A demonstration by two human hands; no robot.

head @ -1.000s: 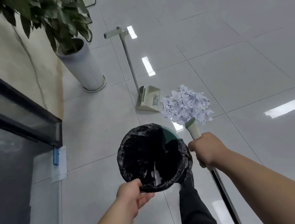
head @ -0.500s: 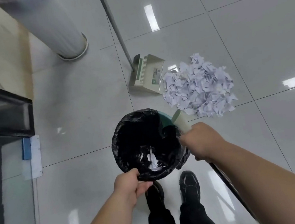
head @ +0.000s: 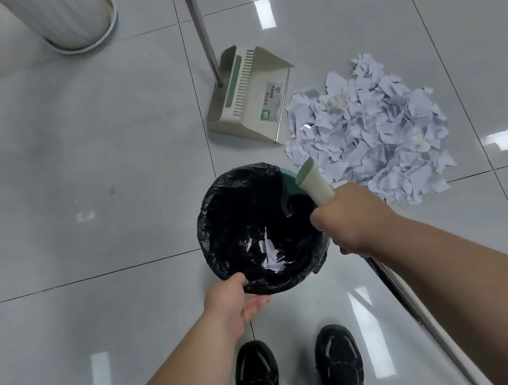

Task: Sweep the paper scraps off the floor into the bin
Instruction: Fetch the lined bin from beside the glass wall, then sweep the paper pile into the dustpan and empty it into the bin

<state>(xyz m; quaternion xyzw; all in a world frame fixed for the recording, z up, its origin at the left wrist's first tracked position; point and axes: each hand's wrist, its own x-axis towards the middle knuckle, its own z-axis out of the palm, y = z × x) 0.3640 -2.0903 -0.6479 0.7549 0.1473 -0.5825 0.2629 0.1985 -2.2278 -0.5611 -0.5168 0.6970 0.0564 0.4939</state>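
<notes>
Right hand [head: 354, 217] curled tight round cream plastic broom handle [head: 315, 183]. Handle long axis ran from lower right to upper left, tip above rim of round black-bagged bin [head: 217, 217]. Left hand [head: 235, 302] pinched near rim of bin, thumb on top.

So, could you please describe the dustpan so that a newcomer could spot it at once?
Start at the white ribbed planter, top left, and look right along the tiles. The dustpan stands there, beyond the black-lined bin, its mouth beside the pile of paper scraps. It alone is beige with a green comb strip, a barcode label and a long metal handle.
</notes>
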